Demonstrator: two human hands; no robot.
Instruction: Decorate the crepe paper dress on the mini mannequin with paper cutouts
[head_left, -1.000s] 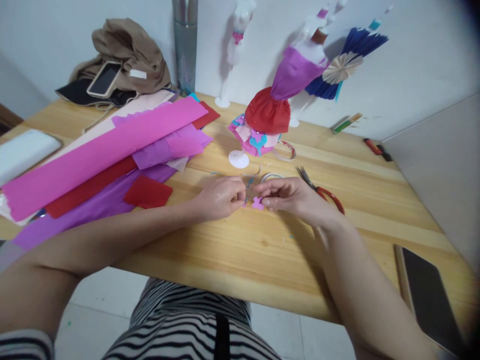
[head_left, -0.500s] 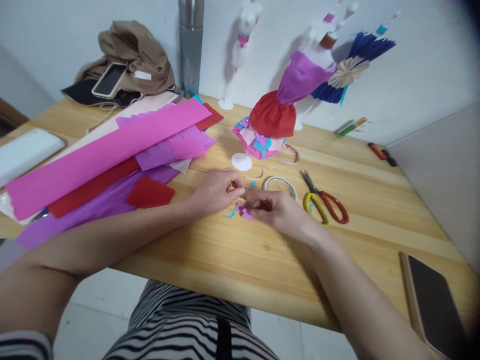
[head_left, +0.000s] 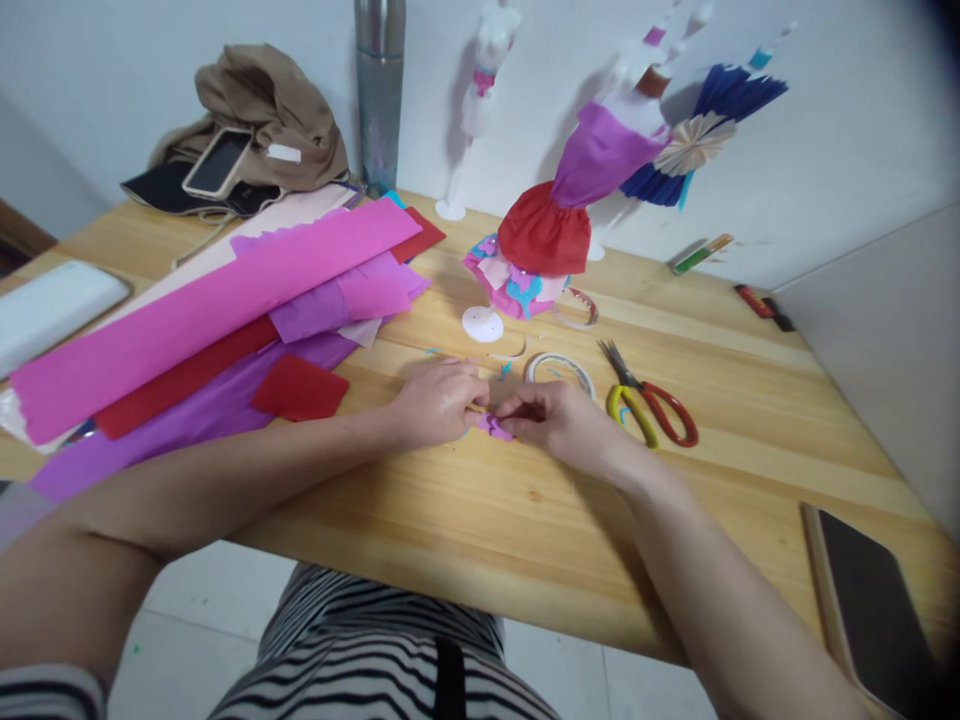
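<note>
A small purple paper cutout point(head_left: 495, 428) lies on the table between my hands. My right hand point(head_left: 555, 425) pinches its right end between thumb and fingertips. Curled low over the table, my left hand point(head_left: 439, 402) has its fingertips closed at the cutout's left end; their undersides are hidden. A roll of tape point(head_left: 564, 360) lies just beyond my right hand, with blue paper scraps point(head_left: 505, 372) beside it. Farther back stands a white mannequin in a paper dress with a purple top point(head_left: 607, 155) and a red skirt point(head_left: 544, 230), trimmed with pink and blue pieces.
Yellow-and-red scissors point(head_left: 649, 400) lie open to the right. Pink, red and purple crepe paper point(head_left: 225, 315) covers the left side, with a red piece point(head_left: 301, 388) near my left forearm. A dark-screened device point(head_left: 870, 610) sits front right; a bottle point(head_left: 380, 110) stands behind.
My left hand has come down from its raised pinch and flattened toward the table beside the purple cutout. My right hand has shifted slightly onto the cutout. The blue strip near it is now mostly covered.
</note>
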